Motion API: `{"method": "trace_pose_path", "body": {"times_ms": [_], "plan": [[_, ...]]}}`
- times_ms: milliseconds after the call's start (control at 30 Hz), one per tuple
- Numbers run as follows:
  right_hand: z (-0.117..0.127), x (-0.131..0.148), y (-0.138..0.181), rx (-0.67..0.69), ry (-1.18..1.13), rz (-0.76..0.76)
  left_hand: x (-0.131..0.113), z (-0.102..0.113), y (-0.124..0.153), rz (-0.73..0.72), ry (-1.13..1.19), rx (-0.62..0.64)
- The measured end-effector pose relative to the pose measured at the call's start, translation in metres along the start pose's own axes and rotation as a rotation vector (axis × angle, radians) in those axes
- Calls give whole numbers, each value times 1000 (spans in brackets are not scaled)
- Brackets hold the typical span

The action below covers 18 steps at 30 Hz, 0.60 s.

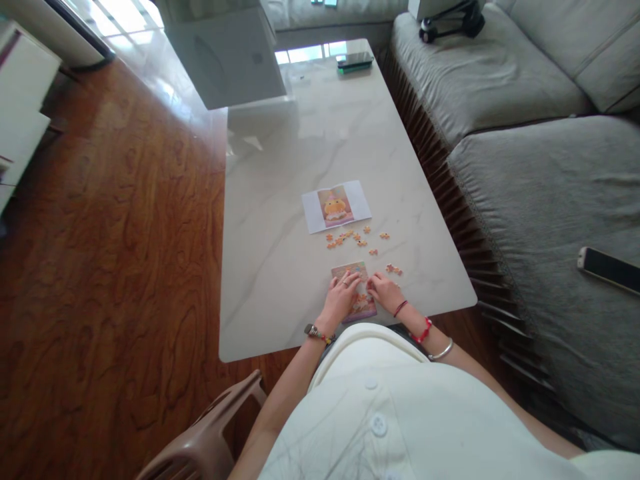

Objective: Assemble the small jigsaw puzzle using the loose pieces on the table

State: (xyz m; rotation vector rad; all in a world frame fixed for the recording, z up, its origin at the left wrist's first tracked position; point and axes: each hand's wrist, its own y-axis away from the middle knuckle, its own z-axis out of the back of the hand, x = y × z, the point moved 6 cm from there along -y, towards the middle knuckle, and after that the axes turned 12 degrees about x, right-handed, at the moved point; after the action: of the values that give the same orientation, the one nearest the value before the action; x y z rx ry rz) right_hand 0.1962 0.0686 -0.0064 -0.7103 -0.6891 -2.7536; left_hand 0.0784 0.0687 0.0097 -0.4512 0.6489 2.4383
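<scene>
A partly assembled jigsaw puzzle [365, 307] lies near the front edge of the table, partly covered by my hands. My left hand [343, 293] rests on its left side with the fingers stretched over the surface. At the puzzle's right edge, my right hand [384, 291] has its fingertips pinched together; whatever is between them is too small to make out. Loose puzzle pieces [349, 235] are scattered just beyond the puzzle, with a few more pieces [394, 269] beyond my right hand. Behind them lies a creased reference sheet [335, 205] printed with a yellow-orange figure.
The white marble-patterned table [270, 267] has a large pale box-like object [240, 60] at its far left and a phone [354, 61] at the far end. A grey sofa [555, 180] runs along the right, with another phone [609, 269] on it. A plastic chair [210, 433] stands at lower left.
</scene>
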Motion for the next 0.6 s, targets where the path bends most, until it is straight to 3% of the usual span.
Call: {"method": "trace_pose_path", "body": {"times_ms": [167,433,600], "plan": [[-2,-11,-2,-47,-212,-49,1,-2,0,-5,-27,-18],[-15,-38,-4,-85,-913,-231,2,-4,-1,6,-20,-19],[-22,-38,-3,-80,-1000,-313,3,-5,0,-12,-13,-32]]}}
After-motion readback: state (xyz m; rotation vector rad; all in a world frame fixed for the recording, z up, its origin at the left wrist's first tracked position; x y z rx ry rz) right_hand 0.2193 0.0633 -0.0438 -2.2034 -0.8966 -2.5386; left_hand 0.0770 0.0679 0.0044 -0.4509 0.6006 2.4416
